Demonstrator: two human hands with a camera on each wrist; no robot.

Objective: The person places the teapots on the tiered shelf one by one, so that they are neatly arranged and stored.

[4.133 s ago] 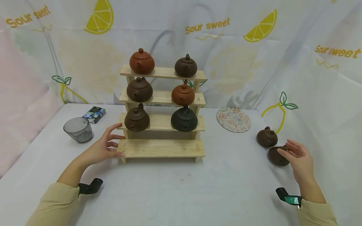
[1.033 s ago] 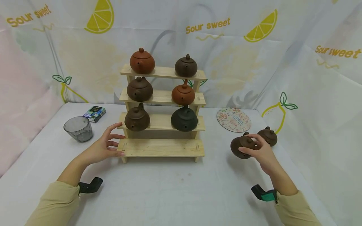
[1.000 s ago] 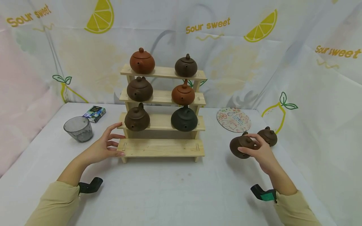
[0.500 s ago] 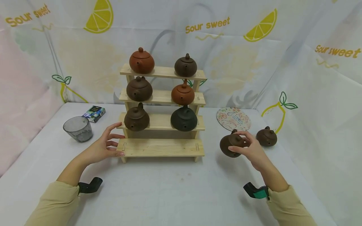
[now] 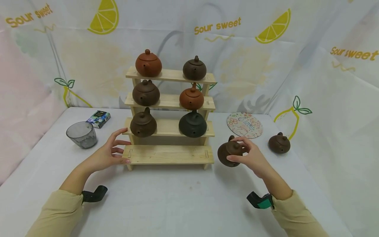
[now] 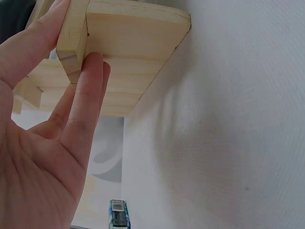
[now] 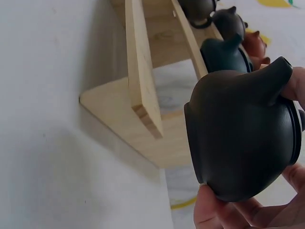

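In the head view a four-step wooden display rack (image 5: 168,154) stands mid-table. My left hand (image 5: 103,158) holds its left side, thumb at the lowest board's end and fingers spread along the edge; the left wrist view shows the board's end (image 6: 76,38) between thumb and fingers. My right hand (image 5: 253,159) grips a small dark brown clay teapot (image 5: 224,154) by its handle side, just right of the lowest step. The right wrist view shows this teapot (image 7: 233,133) large, overlapping the rack. Brown, reddish and dark green teapots (image 5: 192,125) sit in pairs on the upper three steps.
Another dark brown teapot (image 5: 279,143) stands on the table at the far right. A round patterned mat (image 5: 244,125) lies behind my right hand. A grey glass cup (image 5: 82,135) and a small blue-green box (image 5: 99,119) stand left of the rack. Printed cloth hangs behind.
My right hand has taken hold of the nearer brown teapot at the right and carried it left towards the rack's lowest step. My left hand has stayed on the rack.
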